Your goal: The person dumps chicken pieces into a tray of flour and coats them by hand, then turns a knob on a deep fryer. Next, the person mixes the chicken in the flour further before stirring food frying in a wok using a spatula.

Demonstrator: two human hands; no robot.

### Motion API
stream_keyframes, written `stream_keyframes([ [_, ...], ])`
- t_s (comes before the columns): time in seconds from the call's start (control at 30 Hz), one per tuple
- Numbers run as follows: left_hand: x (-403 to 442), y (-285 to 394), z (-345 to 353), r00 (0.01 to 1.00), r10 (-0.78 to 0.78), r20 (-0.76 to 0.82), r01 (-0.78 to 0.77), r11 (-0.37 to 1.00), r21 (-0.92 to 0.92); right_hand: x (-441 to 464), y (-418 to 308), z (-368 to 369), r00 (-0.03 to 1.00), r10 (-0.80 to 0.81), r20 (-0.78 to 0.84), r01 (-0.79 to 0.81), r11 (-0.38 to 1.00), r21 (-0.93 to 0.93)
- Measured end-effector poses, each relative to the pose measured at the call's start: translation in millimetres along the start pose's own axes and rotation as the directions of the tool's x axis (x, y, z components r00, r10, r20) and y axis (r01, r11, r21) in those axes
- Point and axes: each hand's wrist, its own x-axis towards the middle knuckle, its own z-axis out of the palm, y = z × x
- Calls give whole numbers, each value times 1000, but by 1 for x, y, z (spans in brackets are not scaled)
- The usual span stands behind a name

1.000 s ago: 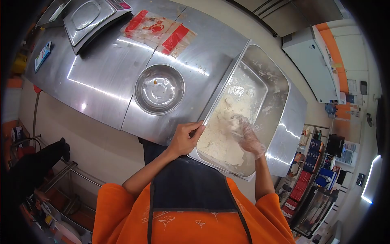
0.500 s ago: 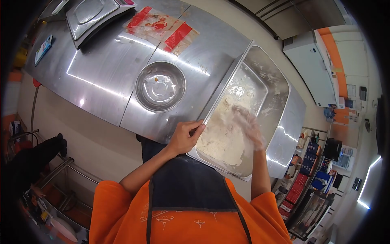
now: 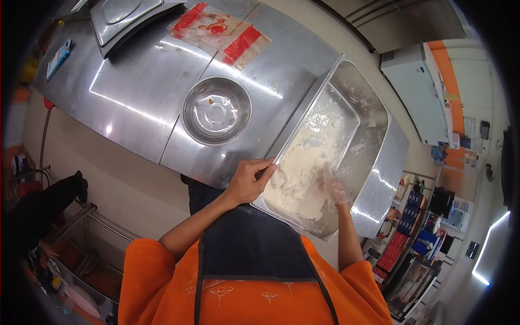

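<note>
My left hand (image 3: 250,183) is closed on the near left rim of a deep rectangular steel pan (image 3: 374,142). Inside the pan lies a pale, floury mixture (image 3: 295,176), spread over the near part of the bottom with smears up the walls. My right hand (image 3: 332,187), in what looks like a clear plastic glove dusted white, is down in the pan at the right side of the mixture. Its fingers are blurred by motion, so their shape cannot be made out. To the left of the pan stands a round steel bowl (image 3: 216,112) with a small orange-brown bit in it.
A red-and-clear plastic bag (image 3: 219,33) lies flat on the steel table (image 3: 130,81). Beyond it is a scale (image 3: 127,21), with a blue packet (image 3: 58,59) at the far left. A person's dark sleeve (image 3: 51,208) shows at left; stocked shelves (image 3: 406,222) stand at right.
My right hand has drawn back toward me through the pan, and the mixture is pushed about, baring more of the bottom. My left hand keeps its hold on the rim.
</note>
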Motion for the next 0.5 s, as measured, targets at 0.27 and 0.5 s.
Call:
stream_keyframes([
  [0.27,-5,1,5,999,6,33,-9,997,74,-25,-95,73,906,-175,387,-185,657,731],
  [0.5,-6,1,-1,1000,11,5,-11,999,36,8,-108,75,970,-226,-93,240,950,199],
])
